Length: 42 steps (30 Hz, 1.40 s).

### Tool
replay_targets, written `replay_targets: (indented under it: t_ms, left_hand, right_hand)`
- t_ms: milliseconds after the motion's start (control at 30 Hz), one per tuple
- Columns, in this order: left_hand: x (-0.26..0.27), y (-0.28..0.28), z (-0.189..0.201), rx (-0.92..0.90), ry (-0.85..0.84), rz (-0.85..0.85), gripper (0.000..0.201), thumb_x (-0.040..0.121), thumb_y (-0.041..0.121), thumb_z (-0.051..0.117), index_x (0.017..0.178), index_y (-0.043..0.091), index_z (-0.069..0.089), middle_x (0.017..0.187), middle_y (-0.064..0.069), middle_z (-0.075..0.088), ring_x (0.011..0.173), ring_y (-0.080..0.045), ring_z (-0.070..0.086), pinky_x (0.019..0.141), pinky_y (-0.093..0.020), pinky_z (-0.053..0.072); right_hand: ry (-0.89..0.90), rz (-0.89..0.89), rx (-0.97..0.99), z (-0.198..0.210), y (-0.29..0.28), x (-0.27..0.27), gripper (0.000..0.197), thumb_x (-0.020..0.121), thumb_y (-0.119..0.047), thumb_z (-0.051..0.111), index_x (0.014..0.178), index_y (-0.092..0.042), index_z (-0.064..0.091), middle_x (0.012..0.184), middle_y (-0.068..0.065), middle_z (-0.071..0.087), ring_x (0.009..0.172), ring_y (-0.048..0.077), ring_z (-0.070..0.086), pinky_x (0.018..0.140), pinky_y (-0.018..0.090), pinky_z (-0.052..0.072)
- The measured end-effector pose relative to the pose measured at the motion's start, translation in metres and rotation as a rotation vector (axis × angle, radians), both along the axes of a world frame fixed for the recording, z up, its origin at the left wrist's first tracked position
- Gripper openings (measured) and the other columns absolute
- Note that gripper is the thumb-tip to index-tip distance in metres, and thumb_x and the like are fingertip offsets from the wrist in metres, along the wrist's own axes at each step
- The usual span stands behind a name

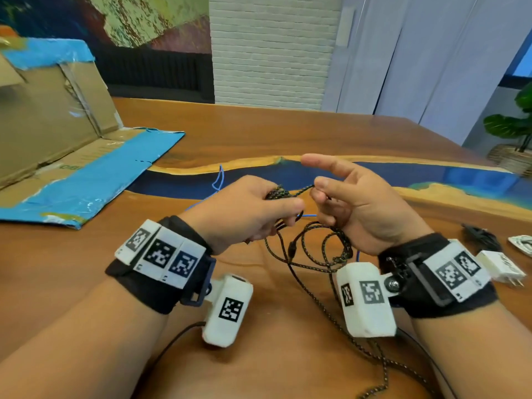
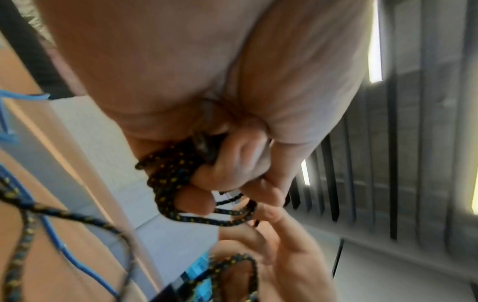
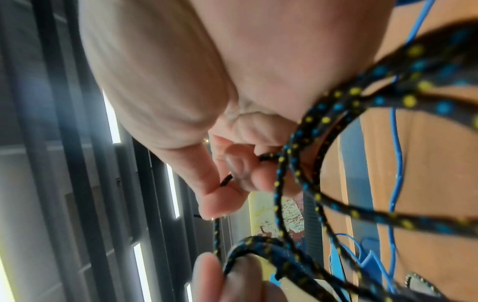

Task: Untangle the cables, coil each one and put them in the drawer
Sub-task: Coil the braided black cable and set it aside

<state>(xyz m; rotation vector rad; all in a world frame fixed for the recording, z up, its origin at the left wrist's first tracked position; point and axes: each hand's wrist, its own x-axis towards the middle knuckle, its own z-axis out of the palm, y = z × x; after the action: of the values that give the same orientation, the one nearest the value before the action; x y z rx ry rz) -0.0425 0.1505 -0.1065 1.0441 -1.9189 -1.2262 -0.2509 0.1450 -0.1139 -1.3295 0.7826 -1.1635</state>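
A black braided cable (image 1: 312,249) flecked with yellow and blue hangs between my hands above the wooden table (image 1: 288,133). My left hand (image 1: 276,208) grips a small bundle of its coiled loops (image 2: 170,169), fingers curled round them. My right hand (image 1: 319,191) pinches a strand (image 3: 269,157) beside that bundle, its index finger sticking out straight. Loose loops drop below both wrists and trail toward me. A thin blue cable (image 1: 218,180) lies on the table under the hands, crossing the black loops (image 3: 395,143).
A cardboard box (image 1: 57,125) patched with blue tape stands at the far left, its flap lying flat on the table. At the right lie a white charger plug (image 1: 501,266), a black cable (image 1: 478,234) and a white item (image 1: 521,243). A potted plant (image 1: 512,131) stands beyond the right edge.
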Motion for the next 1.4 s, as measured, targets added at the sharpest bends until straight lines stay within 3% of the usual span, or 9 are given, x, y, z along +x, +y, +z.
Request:
replay_targets:
  t_ms: [133, 233, 400, 600, 767, 900, 1033, 1167, 1400]
  left_hand:
    - [0.003, 0.004, 0.004, 0.233, 0.463, -0.098, 0.038, 0.095, 0.034, 0.049, 0.071, 0.01, 0.065, 0.042, 0.006, 0.023, 0.033, -0.011, 0.026, 0.059, -0.029, 0.044]
    - [0.004, 0.005, 0.007, 0.326, 0.781, -0.208, 0.04, 0.098, 0.028, 0.043, 0.103, 0.001, 0.072, 0.048, 0.007, 0.04, 0.041, -0.008, 0.045, 0.066, -0.024, 0.051]
    - [-0.002, 0.003, 0.008, 0.268, 0.874, -0.149, 0.046, 0.103, 0.014, 0.033, 0.144, -0.007, 0.039, 0.123, -0.016, 0.071, 0.107, -0.024, 0.071, 0.096, -0.032, 0.056]
    - [-0.012, 0.003, 0.003, 0.095, 0.571, 0.093, 0.034, 0.104, 0.019, 0.046, 0.097, 0.025, 0.079, 0.128, -0.015, 0.069, 0.127, -0.021, 0.061, 0.109, -0.044, 0.046]
    - [-0.011, -0.005, -0.001, -0.075, 0.191, 0.256, 0.019, 0.102, 0.015, 0.058, 0.118, 0.012, 0.068, 0.118, 0.007, 0.069, 0.088, 0.032, 0.05, 0.072, 0.002, 0.037]
    - [-0.014, -0.008, -0.006, -0.118, -0.022, 0.294, 0.012, 0.097, 0.019, 0.064, 0.102, 0.029, 0.061, 0.11, 0.007, 0.072, 0.089, 0.004, 0.064, 0.08, -0.016, 0.052]
    - [-0.013, -0.005, 0.0, -0.16, -0.22, 0.305, 0.016, 0.095, 0.021, 0.061, 0.096, 0.034, 0.051, 0.101, 0.005, 0.072, 0.092, -0.021, 0.068, 0.088, -0.051, 0.056]
    - [-0.01, 0.001, 0.008, -0.182, -0.414, 0.279, 0.036, 0.09, 0.02, 0.063, 0.124, 0.012, 0.055, 0.109, -0.007, 0.07, 0.093, -0.029, 0.065, 0.086, -0.054, 0.053]
    - [-0.001, 0.0, 0.006, -0.2, -0.384, 0.297, 0.042, 0.085, 0.021, 0.078, 0.124, 0.019, 0.063, 0.111, 0.007, 0.069, 0.091, -0.014, 0.064, 0.076, -0.03, 0.051]
  right_hand:
    - [0.009, 0.007, -0.061, -0.004, 0.0, 0.009, 0.025, 0.086, -0.014, 0.064, 0.109, -0.017, 0.075, 0.068, 0.003, 0.057, 0.062, 0.015, 0.044, 0.067, 0.033, 0.038]
    - [0.131, 0.036, -0.115, -0.008, 0.003, 0.018, 0.018, 0.095, -0.007, 0.061, 0.1, -0.015, 0.077, 0.072, 0.011, 0.058, 0.062, 0.017, 0.053, 0.063, 0.03, 0.052]
    - [0.385, 0.149, -0.107, -0.013, 0.006, 0.025, 0.031, 0.101, 0.0, 0.054, 0.083, -0.018, 0.073, 0.073, 0.011, 0.067, 0.076, 0.028, 0.07, 0.082, 0.043, 0.058]
    - [0.555, 0.133, -0.046, -0.02, 0.005, 0.031, 0.036, 0.1, 0.009, 0.045, 0.128, -0.004, 0.063, 0.098, 0.017, 0.066, 0.09, 0.021, 0.069, 0.081, 0.04, 0.062]
    - [0.446, -0.035, -0.008, -0.02, -0.001, 0.029, 0.034, 0.101, 0.007, 0.045, 0.125, -0.003, 0.067, 0.092, 0.01, 0.076, 0.091, 0.031, 0.075, 0.078, 0.043, 0.063]
    - [0.371, -0.083, -0.022, -0.017, 0.002, 0.027, 0.024, 0.099, 0.007, 0.054, 0.105, -0.002, 0.075, 0.109, 0.006, 0.078, 0.089, 0.029, 0.077, 0.065, 0.031, 0.061]
    - [0.406, -0.139, -0.046, -0.015, 0.002, 0.025, 0.019, 0.098, 0.002, 0.059, 0.102, -0.006, 0.076, 0.098, 0.014, 0.079, 0.085, 0.041, 0.076, 0.074, 0.053, 0.064]
    - [0.401, -0.176, -0.06, -0.015, 0.005, 0.028, 0.022, 0.095, 0.005, 0.06, 0.096, -0.007, 0.079, 0.093, 0.014, 0.079, 0.084, 0.045, 0.074, 0.074, 0.065, 0.059]
    - [0.237, -0.096, -0.005, -0.011, 0.005, 0.027, 0.026, 0.084, -0.02, 0.076, 0.103, -0.003, 0.068, 0.089, 0.025, 0.071, 0.061, 0.03, 0.065, 0.052, 0.035, 0.059]
